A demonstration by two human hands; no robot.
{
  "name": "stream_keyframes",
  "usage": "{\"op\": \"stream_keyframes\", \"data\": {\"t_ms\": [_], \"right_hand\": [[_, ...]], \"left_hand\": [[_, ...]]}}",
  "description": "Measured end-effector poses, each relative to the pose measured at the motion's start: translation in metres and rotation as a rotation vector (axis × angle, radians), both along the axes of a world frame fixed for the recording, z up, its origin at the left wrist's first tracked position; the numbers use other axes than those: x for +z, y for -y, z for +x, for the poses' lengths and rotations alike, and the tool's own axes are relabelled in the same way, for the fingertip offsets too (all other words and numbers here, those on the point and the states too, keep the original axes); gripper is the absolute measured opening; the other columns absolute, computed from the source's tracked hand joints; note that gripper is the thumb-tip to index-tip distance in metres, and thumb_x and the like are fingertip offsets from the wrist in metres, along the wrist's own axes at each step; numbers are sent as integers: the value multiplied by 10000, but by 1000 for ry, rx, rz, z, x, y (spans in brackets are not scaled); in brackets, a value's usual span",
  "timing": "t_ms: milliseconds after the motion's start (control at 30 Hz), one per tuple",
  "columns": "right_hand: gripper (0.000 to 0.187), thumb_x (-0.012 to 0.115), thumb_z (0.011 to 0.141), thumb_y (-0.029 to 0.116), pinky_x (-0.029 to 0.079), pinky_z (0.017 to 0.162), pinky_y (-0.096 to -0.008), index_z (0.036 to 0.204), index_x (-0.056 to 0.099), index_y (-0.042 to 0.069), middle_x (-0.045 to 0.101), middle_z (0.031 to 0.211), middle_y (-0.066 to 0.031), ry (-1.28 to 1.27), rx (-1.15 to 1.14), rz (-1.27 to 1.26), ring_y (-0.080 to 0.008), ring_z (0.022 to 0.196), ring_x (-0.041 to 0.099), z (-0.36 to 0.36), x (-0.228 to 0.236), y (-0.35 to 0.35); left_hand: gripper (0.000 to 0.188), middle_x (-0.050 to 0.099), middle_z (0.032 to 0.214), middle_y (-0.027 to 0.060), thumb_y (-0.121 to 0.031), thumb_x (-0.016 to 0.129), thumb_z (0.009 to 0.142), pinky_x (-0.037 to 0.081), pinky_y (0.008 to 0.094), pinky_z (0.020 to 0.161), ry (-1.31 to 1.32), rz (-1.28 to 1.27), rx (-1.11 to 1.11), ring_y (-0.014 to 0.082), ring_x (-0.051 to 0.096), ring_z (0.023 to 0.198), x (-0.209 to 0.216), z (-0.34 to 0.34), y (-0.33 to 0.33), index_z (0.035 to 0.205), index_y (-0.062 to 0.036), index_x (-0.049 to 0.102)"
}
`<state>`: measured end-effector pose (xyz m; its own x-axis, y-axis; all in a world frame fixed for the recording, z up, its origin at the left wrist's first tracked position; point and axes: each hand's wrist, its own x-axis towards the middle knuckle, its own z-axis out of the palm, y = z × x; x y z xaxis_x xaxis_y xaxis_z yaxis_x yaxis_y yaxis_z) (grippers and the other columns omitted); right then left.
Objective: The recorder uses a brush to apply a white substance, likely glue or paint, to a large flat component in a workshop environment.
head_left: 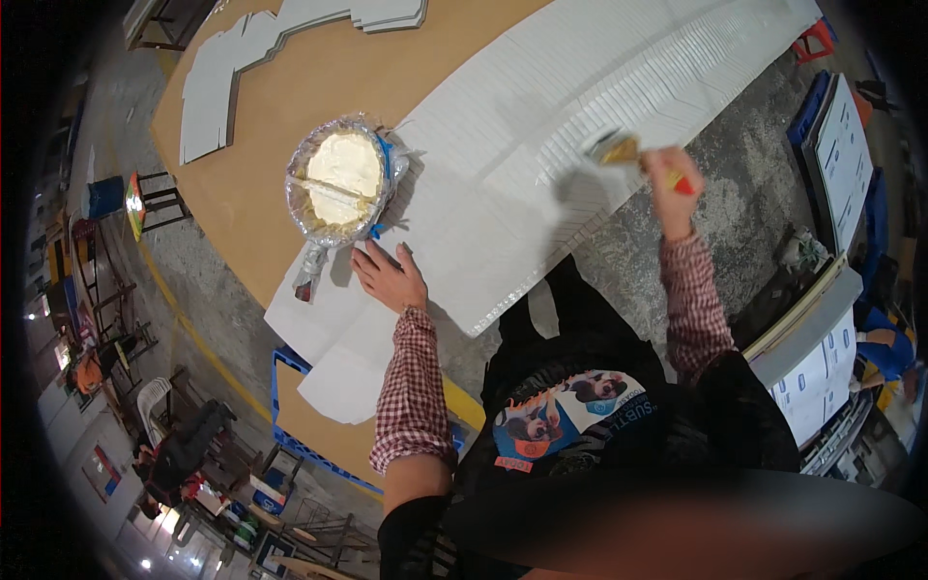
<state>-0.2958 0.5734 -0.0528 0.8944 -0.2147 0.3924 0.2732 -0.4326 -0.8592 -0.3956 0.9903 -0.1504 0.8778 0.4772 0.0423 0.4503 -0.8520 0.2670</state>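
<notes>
My right hand (674, 176) is closed round the handle of a flat paintbrush (619, 151), raised over the right edge of the fanned white sheets (503, 164). The bristle end is blurred and points left. These sheets overlap in a long row of narrow strips, and their exposed edges look shiny and wet in places. My left hand (389, 278) lies with fingers apart on the white sheets. Just beyond its fingertips stands a plastic-wrapped pan (294, 186) with a wrapped handle. Cream-coloured paste (346, 160) fills it, and a bar crosses its top.
Grey-white cut cardboard pieces (208, 106) lie stacked on the brown tabletop (261, 203). Below its near edge is a blue crate (280, 387) with board on it. Stacked printed panels (812, 387) stand at the right, a red stool (814, 43) far right. Other people are nearby.
</notes>
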Motion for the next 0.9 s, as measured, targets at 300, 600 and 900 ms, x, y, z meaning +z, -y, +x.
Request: {"op": "stream_keyframes", "data": {"t_ms": [300,600,900], "right_hand": [[123,727,827,81,499,607,-280,781,653,-6,644,741,-76,-67,211,-187,-154,667,622,-17,14,-15],[137,736,818,90,470,593,-282,774,646,-3,627,729,-89,-153,323,-280,-168,650,609,-7,20,2],[190,726,853,162,462,580,-269,765,652,11,631,731,-54,-24,-304,-300,-122,655,583,51,24,53]], "left_hand": [[644,271,1513,238,-466,463,960,201,508,1128,-18,20,-4,401,206,1412,0,0,0,1449,-60,357],[632,278,1507,236,-460,461,965,218,508,1118,-19,40,-3,399,224,1406,-1,0,0,1446,-62,359],[637,276,1509,244,-468,459,962,214,510,1122,-32,19,14,406,222,1406,6,1,4,1441,-59,363]]}}
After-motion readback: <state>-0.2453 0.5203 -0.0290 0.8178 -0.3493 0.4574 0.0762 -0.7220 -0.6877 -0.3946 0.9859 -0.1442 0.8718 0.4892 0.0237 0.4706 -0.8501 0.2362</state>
